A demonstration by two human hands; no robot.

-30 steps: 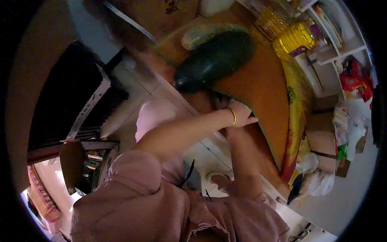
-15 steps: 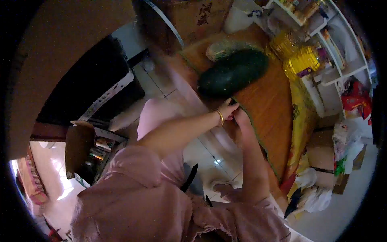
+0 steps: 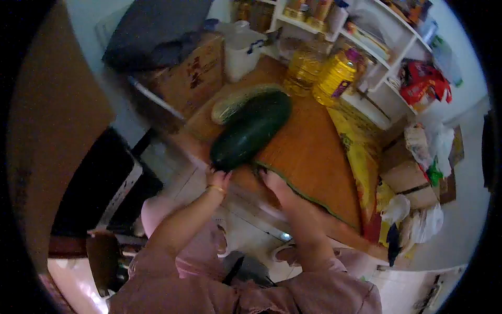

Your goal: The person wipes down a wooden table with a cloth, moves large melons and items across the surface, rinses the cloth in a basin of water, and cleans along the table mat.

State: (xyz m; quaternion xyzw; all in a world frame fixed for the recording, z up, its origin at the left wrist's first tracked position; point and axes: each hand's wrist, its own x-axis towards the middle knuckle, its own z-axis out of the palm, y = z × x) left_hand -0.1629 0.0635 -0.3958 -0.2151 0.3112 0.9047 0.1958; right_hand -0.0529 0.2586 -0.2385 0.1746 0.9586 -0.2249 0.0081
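A long, dark green winter melon (image 3: 251,128) lies slantwise on an orange-brown mat (image 3: 314,157) with green edging, which covers a table. My left hand (image 3: 219,179), with a gold bangle at the wrist, is at the melon's near end by the table's front edge. Its fingers are curled, and what lies under them is hidden. To the right, my right hand (image 3: 272,182) pinches the mat's green edge, its fingertips partly blurred. Behind the dark melon rests a pale, mottled long melon (image 3: 243,102).
Yellow oil bottles (image 3: 334,78) stand at the back beside white shelves (image 3: 389,68). A cardboard box (image 3: 191,73) and a white bucket (image 3: 241,55) are at the back left. Yellow patterned cloth (image 3: 355,152) runs along the right side, near boxes and plastic bags (image 3: 423,222).
My hands were together at the mat's edge; now they are apart, the left beside the melon's near end. The view has shifted, showing more of the shelves and box.
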